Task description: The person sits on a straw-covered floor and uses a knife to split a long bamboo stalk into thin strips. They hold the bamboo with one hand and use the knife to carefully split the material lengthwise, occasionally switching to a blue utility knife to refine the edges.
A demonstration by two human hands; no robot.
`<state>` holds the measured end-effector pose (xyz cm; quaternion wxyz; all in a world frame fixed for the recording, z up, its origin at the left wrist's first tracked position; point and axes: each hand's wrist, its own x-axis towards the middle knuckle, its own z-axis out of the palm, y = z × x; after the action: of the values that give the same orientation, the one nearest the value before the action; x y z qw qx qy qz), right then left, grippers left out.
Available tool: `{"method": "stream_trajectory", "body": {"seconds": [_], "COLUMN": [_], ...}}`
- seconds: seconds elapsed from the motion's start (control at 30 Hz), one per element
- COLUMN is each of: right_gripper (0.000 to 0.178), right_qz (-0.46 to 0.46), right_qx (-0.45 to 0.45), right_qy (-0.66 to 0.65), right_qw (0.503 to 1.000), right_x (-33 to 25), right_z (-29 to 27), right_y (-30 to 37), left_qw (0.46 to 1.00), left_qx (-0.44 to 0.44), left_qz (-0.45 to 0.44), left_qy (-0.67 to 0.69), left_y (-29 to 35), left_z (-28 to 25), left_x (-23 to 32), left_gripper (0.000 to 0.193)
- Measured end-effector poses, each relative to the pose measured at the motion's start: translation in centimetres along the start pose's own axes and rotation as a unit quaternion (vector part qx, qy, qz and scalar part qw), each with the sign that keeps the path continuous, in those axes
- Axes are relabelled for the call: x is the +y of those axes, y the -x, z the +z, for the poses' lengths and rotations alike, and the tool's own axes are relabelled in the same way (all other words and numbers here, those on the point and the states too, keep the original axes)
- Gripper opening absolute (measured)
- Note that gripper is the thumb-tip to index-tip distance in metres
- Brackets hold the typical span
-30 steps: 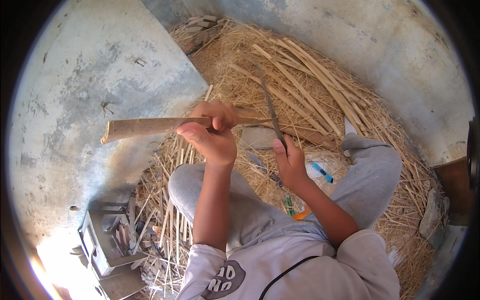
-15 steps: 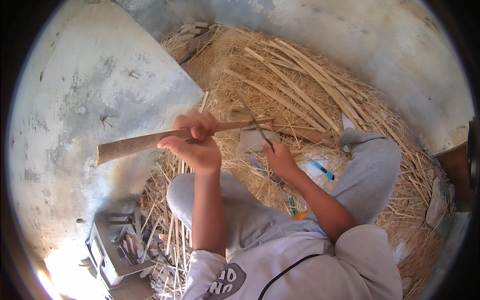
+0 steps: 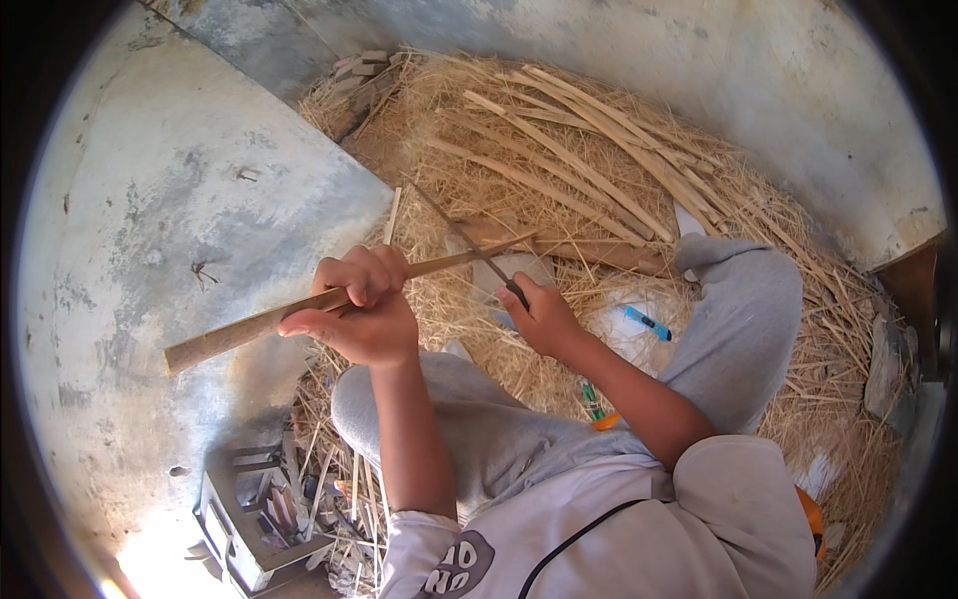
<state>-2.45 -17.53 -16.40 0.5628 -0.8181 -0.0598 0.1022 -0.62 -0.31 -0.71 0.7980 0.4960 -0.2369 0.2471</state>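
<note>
My left hand [image 3: 357, 304] is wrapped around a long, flat bamboo strip [image 3: 235, 332]. The strip's wide end juts out to the left of the fist, and its narrower end slopes up to the right. In my right hand [image 3: 539, 314] is the dark handle of a slim knife [image 3: 446, 222], fingers closed around it. The knife's long, thin blade points up and left and crosses the strip to the right of my left hand. Whether the edge bites into the strip cannot be made out. Both hands are held above my crossed legs.
Several long bamboo strips [image 3: 579, 165] lie on straw-like shavings [image 3: 389, 120] ahead. A blue box cutter [image 3: 649, 322] rests by my right knee, a green-handled tool [image 3: 592, 399] nearer me. At lower left stands a grey open box [image 3: 225, 529] with small items. Worn walls [image 3: 150, 200] curve around.
My left hand has shifted left and down, and the strip's wide end has dropped. The knife has tilted further left, its blade now crossing the strip closer to my left hand.
</note>
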Motion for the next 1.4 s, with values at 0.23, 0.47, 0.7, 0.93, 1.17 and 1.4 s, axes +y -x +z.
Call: {"method": "stream_trajectory", "body": {"seconds": [0.23, 0.47, 0.7, 0.93, 1.17, 1.4], "right_gripper": [0.051, 0.041, 0.04, 0.046, 0.043, 0.047], "right_qz": [0.158, -0.052, -0.015, -0.148, 0.045, 0.038], "right_qx": [0.043, 0.007, 0.056, 0.066, 0.037, 0.057], "right_qy": [-0.013, -0.005, -0.018, 0.052, -0.011, -0.076], "right_qw": [0.986, 0.999, 0.998, 0.985, 0.998, 0.995], "right_x": [9.3, 0.6, 6.1, 1.5, 4.6, 4.1], "right_z": [0.6, -0.2, 1.7, 2.2, 1.4, 2.5], "right_y": [-2.3, -0.4, -1.2, 0.2, -1.4, -1.2], "left_qw": [0.999, 0.999, 0.992, 0.99, 0.994, 0.996], "left_qx": [0.034, -0.026, 0.093, 0.131, 0.103, 0.072], "left_qz": [-0.019, -0.02, -0.02, -0.022, -0.037, -0.041], "left_qy": [-0.009, 0.005, -0.077, -0.038, -0.03, 0.029], "left_y": [-0.6, -0.8, -0.9, -1.5, -1.2, -0.9], "left_z": [0.2, -0.5, -0.3, -1.7, -1.1, -0.9], "left_x": [0.0, 0.5, 0.3, 0.9, 0.7, 0.4], "left_gripper": [0.077, 0.079, 0.079, 0.079, 0.08, 0.081]}}
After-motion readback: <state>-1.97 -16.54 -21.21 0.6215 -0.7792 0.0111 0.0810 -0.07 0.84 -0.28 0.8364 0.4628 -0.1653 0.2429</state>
